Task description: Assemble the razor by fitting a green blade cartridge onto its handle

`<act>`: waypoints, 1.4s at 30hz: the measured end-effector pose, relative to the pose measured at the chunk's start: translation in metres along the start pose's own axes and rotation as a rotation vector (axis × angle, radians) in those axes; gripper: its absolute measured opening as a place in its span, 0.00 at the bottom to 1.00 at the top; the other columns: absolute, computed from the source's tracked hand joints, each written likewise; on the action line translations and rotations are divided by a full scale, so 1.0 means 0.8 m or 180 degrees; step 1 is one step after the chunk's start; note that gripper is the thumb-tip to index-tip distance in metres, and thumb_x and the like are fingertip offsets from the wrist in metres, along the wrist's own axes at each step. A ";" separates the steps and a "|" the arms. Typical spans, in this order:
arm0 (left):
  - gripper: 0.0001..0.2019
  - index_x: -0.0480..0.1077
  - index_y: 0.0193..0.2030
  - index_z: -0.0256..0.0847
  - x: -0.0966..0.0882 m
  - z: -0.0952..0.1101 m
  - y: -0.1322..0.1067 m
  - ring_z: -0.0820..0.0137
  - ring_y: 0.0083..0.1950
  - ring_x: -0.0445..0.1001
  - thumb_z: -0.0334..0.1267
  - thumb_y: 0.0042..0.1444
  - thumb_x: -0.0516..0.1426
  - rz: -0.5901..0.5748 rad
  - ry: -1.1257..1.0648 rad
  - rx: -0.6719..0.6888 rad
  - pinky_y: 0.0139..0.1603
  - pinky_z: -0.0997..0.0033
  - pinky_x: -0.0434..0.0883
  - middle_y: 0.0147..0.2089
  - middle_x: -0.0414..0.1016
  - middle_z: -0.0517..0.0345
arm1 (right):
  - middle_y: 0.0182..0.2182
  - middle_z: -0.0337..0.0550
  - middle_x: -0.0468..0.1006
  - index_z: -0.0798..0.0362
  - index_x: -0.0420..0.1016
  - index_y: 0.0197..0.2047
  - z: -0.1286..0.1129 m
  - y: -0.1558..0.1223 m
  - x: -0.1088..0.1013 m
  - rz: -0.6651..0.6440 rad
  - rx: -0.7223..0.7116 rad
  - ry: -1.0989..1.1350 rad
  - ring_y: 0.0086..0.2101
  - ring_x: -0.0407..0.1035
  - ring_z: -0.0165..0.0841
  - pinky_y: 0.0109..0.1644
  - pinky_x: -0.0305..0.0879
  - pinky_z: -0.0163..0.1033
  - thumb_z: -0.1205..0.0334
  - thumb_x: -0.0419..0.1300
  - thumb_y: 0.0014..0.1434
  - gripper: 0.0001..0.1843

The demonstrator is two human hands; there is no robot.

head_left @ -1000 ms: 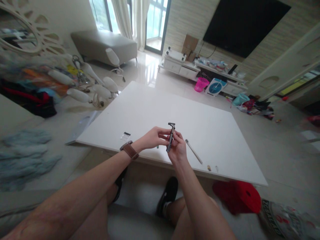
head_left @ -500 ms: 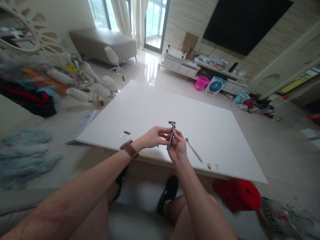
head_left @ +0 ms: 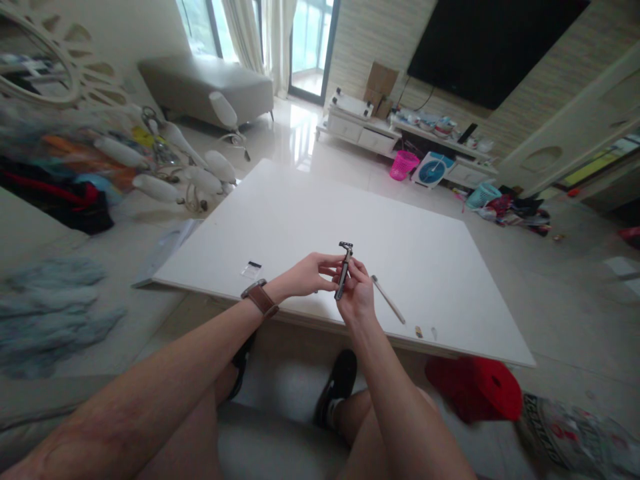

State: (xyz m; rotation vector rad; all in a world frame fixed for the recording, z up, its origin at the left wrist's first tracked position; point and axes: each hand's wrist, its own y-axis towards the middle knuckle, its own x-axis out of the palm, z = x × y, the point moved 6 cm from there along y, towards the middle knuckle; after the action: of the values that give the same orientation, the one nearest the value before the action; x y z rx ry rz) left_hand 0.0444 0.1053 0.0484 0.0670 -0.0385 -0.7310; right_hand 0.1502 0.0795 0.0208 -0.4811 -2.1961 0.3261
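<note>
A dark razor point(head_left: 343, 275) is held upright above the near edge of the white table point(head_left: 310, 207), its head at the top. My right hand point(head_left: 359, 293) grips its handle from the right with bent fingers. From the left, my left hand point(head_left: 320, 275) has its thumb and fingers closed on the same razor. A toothbrush point(head_left: 389, 301) lies on the table to the right of my hands. Beyond it are a small brown piece point(head_left: 419, 331) and a small clear piece point(head_left: 434, 333). A little clear bag with a black strip point(head_left: 252, 269) lies left of my hands.
A red roll point(head_left: 480, 389) stands on the floor by the table's near right side, with a printed bag point(head_left: 575, 427) beside it. A lamp with several white shades point(head_left: 205, 170) is at the left. A pink basket point(head_left: 403, 165) stands before the TV cabinet.
Almost nothing differs. The razor and both hands have shifted very slightly to the right, with the hold unchanged.
</note>
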 end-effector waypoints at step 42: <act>0.35 0.68 0.64 0.38 0.007 0.011 -0.003 0.61 0.52 0.76 0.26 0.45 0.63 -0.0152 0.0201 0.0192 0.50 0.62 0.74 0.49 0.79 0.49 | 0.24 0.31 0.78 0.52 0.72 0.33 -0.001 0.000 -0.005 0.0134 0.0033 -0.0035 0.22 0.73 0.23 0.23 0.66 0.25 0.73 0.64 0.54 0.07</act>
State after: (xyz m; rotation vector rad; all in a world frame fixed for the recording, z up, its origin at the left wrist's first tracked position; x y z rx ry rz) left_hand 0.0462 0.0992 0.0572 0.1489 0.0013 -0.7752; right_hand 0.1528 0.0776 0.0185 -0.5213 -2.1962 0.3633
